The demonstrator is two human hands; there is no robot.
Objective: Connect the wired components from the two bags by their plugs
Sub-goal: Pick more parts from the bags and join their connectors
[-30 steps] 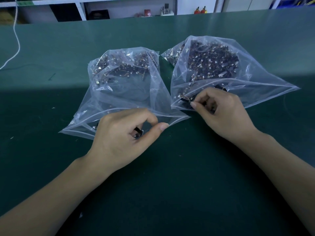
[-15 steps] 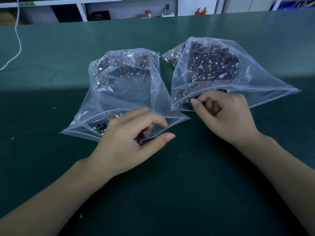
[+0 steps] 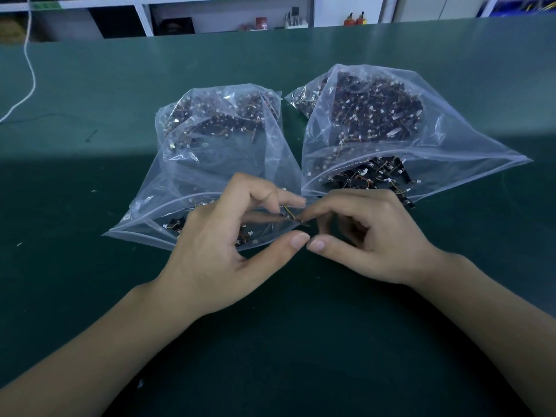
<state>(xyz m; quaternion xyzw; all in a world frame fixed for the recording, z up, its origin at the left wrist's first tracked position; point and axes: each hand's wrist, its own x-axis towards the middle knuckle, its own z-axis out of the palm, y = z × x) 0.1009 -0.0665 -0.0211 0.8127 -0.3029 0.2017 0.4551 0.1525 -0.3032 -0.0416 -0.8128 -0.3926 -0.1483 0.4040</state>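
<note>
Two clear plastic bags lie open on the green table, each full of small dark wired components. The left bag [image 3: 210, 164] is behind my left hand [image 3: 228, 245]; the right bag [image 3: 421, 152] is behind my right hand [image 3: 370, 236]. Both hands meet in front of the bags with thumb tips nearly touching. My left fingers pinch a small component with a yellow wire [image 3: 287, 211]. My right fingers pinch the other wired piece [image 3: 302, 221] against it. The plugs themselves are too small to make out.
The green table [image 3: 301, 341] stretches wide in front of my hands. A white cord [image 3: 28, 70] hangs down at the far left. Shelves with small items stand beyond the table's far edge. A few white specks lie on the table at left.
Both hands have left the bag mouths and come together at the middle, each carrying a small wired component. The bags have not moved.
</note>
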